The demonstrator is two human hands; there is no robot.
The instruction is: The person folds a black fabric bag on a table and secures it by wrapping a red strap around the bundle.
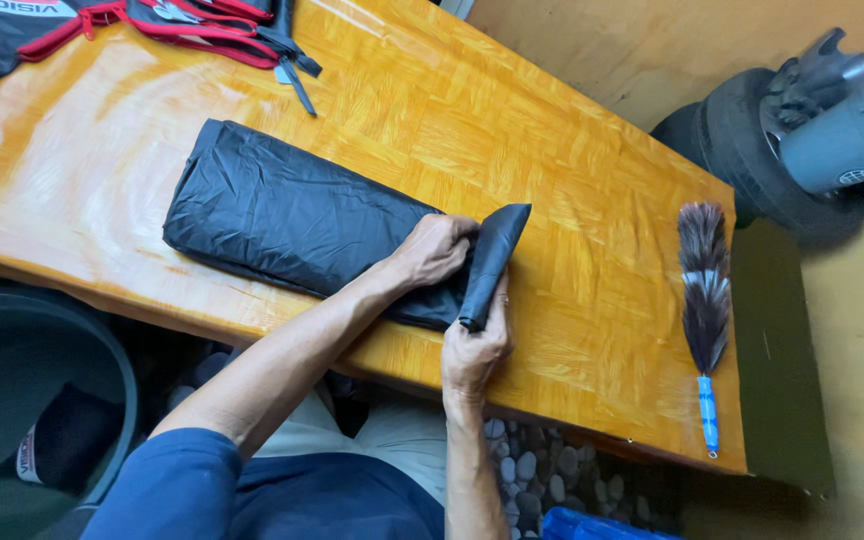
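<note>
1. A folded black plastic sheet (292,220), thin and crinkled like a large refuse bag, is laid flat on an orange wooden table (512,130), near the table's front edge.
2. The left hand (437,248) is pressed palm-down on the sheet's right end, fingers curled over the fold.
3. The right hand (474,345) is closed around the lower end of a rolled end of the sheet (492,262), which is lifted off the table.
4. The sheet is judged light, soft, limp and somewhat slippery; a firm hold at the rolled end, with the flat part pinned, seems best.
5. The sheet's long axis runs from upper left to lower right; the roll lies across it, pointing up and slightly right.
6. A feather duster (704,300) with a blue handle is seen well apart, at the table's right end.
</note>
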